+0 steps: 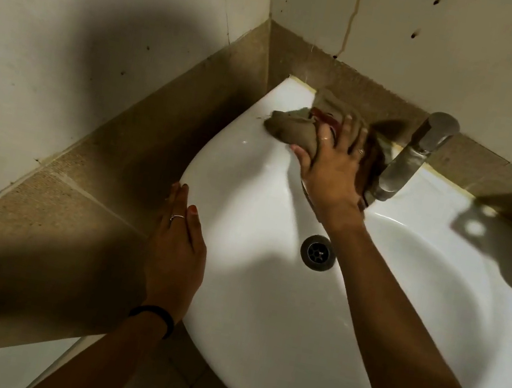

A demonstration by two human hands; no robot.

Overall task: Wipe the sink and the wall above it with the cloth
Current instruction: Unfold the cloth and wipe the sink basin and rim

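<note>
**Q:** How do you get that far ledge behind the tap clean?

**Me:** My right hand point(330, 169) presses the bunched cloth point(293, 128) flat on the sink's point(230, 292) far-left rim, fingers spread, thumb pinching it. My left hand point(177, 245) lies open on the near-left edge, steadying me. I'd push firmly into the wall point(476, 61) seam, working around the tap point(415, 153).

No legible text, label, brand, number or sign in the head view. Surfaces checked: the sink point(248, 192), the tap point(415, 153), the cloth point(293, 128), the wall tiles point(105, 30). None carries readable markings. The dark specks on the tiles are marks, not characters.
</note>
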